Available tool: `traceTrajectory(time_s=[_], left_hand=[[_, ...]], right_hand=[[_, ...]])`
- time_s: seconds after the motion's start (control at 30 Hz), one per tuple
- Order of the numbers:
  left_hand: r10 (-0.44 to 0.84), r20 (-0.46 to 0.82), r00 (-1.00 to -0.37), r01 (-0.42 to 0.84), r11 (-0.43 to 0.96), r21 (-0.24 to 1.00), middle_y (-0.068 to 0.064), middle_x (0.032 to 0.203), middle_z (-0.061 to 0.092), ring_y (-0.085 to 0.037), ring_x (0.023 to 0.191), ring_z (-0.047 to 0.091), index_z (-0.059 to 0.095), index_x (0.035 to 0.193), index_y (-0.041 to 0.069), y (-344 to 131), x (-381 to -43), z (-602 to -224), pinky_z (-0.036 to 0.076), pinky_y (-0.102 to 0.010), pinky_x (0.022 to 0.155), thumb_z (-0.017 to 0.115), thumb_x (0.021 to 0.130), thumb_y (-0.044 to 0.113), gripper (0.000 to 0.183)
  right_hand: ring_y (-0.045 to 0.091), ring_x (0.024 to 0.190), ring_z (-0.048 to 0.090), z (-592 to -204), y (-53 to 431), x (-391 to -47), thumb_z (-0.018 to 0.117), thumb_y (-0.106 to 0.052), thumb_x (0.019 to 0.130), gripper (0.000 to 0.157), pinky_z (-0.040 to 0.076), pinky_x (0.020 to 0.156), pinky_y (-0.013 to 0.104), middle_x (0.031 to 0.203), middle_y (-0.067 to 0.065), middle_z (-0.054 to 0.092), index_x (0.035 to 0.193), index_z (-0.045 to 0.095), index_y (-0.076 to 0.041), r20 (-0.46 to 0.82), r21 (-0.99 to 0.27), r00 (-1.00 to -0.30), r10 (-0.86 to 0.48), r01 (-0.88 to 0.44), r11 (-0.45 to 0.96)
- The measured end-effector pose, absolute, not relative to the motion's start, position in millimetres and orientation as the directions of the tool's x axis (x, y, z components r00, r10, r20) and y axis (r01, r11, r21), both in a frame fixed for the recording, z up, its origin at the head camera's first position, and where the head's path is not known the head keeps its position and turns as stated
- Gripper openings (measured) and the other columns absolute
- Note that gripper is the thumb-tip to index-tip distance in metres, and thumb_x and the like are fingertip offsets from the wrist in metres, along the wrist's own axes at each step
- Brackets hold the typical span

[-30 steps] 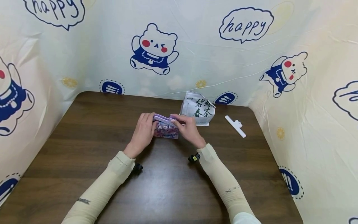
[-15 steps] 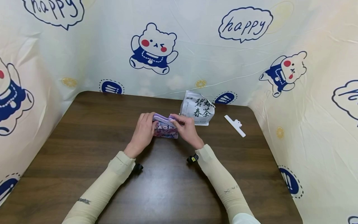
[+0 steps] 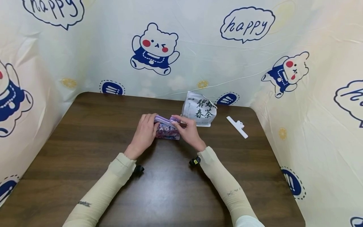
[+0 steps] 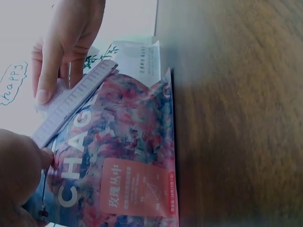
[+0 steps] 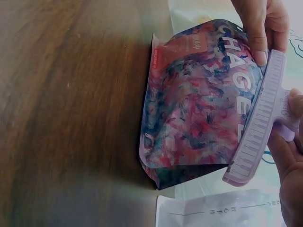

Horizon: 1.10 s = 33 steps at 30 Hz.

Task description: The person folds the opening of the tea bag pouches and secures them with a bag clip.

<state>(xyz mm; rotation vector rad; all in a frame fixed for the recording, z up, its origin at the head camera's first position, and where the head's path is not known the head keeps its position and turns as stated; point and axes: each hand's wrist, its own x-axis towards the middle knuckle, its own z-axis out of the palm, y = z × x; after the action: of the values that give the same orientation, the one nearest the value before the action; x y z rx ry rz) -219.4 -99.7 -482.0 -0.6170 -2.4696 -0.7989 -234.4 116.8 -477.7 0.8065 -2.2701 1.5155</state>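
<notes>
A pink-and-blue patterned tea bag (image 3: 168,135) stands on the table, with white lettering across its front. Along its top edge lies a lilac sealing clip (image 5: 258,125), marked like piano keys. My left hand (image 3: 144,134) grips the bag's upper left corner, thumb in front, close to the clip's end. With thumb and fingers, my right hand (image 3: 190,131) pinches the clip's handle tabs. In the right wrist view the clip slants over the bag's mouth, its far end sticking out past the bag's side.
A white tea bag (image 3: 199,108) with green characters and a crumpled top stands just behind my right hand. Farther right on the brown table (image 3: 85,151) lies a white sealing clip (image 3: 237,127). Printed cloth (image 3: 113,47) hangs around the table's back and sides.
Both hands keep their hold on the bag and the lilac clip with hardly any movement. The whole head view has shifted slightly.
</notes>
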Motion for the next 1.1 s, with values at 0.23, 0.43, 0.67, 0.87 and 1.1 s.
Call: traceTrajectory(time_s=[0.23,0.43,0.67,0.87,1.1], left_hand=[[0.306,0.594,-0.744,0.582,0.732,0.353,-0.021,0.112,0.066,-0.035,0.104,0.056,0.059,0.125,-0.005,-101.8,-219.0,-480.5,0.047,-0.049,0.096,0.073,0.095,0.021,0.043],[0.374,0.649,-0.662,0.619,0.761,0.193,-0.019,0.109,0.067,-0.035,0.100,0.060,0.061,0.124,-0.001,-93.6,-217.4,-477.5,0.050,-0.050,0.089,0.073,0.095,0.020,0.037],[0.401,0.662,-0.633,0.628,0.766,0.136,-0.017,0.105,0.066,-0.034,0.097,0.061,0.064,0.123,0.001,-88.0,-213.4,-477.3,0.048,-0.048,0.086,0.072,0.095,0.017,0.033],[0.392,0.668,-0.633,0.630,0.762,0.149,-0.016,0.104,0.067,-0.033,0.096,0.061,0.064,0.122,0.002,-90.3,-212.9,-481.5,0.048,-0.048,0.085,0.072,0.095,0.016,0.031],[0.378,0.680,-0.628,0.636,0.753,0.168,-0.015,0.105,0.067,-0.033,0.096,0.061,0.064,0.122,0.003,-93.8,-213.4,-480.1,0.048,-0.047,0.085,0.070,0.097,0.017,0.030]], right_hand=[[0.024,0.104,0.070,-473.9,125.6,-236.3,0.072,-0.005,0.094,0.033,0.058,0.086,0.033,0.120,0.014,0.072,0.126,0.069,-0.003,0.500,-0.708,-0.777,-0.383,-0.621,0.336],[0.020,0.102,0.064,-460.7,129.2,-233.8,0.072,-0.008,0.095,0.029,0.054,0.091,0.037,0.113,0.009,0.068,0.122,0.063,-0.003,0.462,-0.562,-0.737,-0.493,-0.673,0.481],[0.016,0.099,0.065,-453.6,125.2,-227.9,0.070,-0.015,0.097,0.032,0.055,0.088,0.034,0.115,0.004,0.064,0.128,0.059,-0.009,0.403,-0.307,-0.690,-0.602,-0.721,0.621],[0.018,0.099,0.066,-456.4,118.4,-224.2,0.070,-0.014,0.097,0.034,0.057,0.080,0.033,0.114,0.004,0.064,0.129,0.058,-0.009,0.420,-0.046,-0.626,-0.657,-0.738,0.673],[0.020,0.098,0.066,-454.1,113.8,-222.1,0.068,-0.015,0.098,0.034,0.058,0.069,0.034,0.113,0.004,0.063,0.130,0.057,-0.010,0.448,0.038,-0.597,-0.666,-0.731,0.681]])
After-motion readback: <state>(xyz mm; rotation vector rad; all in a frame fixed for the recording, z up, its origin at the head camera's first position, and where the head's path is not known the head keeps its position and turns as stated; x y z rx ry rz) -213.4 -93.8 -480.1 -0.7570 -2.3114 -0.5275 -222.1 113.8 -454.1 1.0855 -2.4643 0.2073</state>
